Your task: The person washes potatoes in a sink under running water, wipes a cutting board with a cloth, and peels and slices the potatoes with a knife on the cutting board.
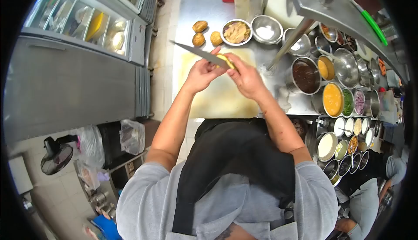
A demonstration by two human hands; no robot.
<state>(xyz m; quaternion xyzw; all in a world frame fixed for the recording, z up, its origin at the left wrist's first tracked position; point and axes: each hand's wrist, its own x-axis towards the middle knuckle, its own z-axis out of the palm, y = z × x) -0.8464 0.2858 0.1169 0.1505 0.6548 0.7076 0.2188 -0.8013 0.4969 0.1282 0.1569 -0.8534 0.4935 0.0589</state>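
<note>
A large kitchen knife (193, 50) points up and to the left, its blade lying across the space between my hands. My right hand (246, 77) is closed at the heel end of the knife; the handle is hidden in its grip. Against the blade is a small yellow potato (225, 61), mostly covered by fingers and steel. My left hand (201, 74) is closed around the potato's near-left side, under the blade. Both hands are above a pale, yellow-stained cutting board (222, 98). Just beyond it lie brown-skinned potatoes (216, 38) and a steel bowl of tan pieces (236, 32).
An empty steel bowl (266, 30) stands behind the board. A shelf post (289, 44) rises at the right. Beyond it are pots of dark sauce (306, 75) and orange sauce (333, 99). A refrigerator (74, 79) stands left; another person (365, 205) is at lower right.
</note>
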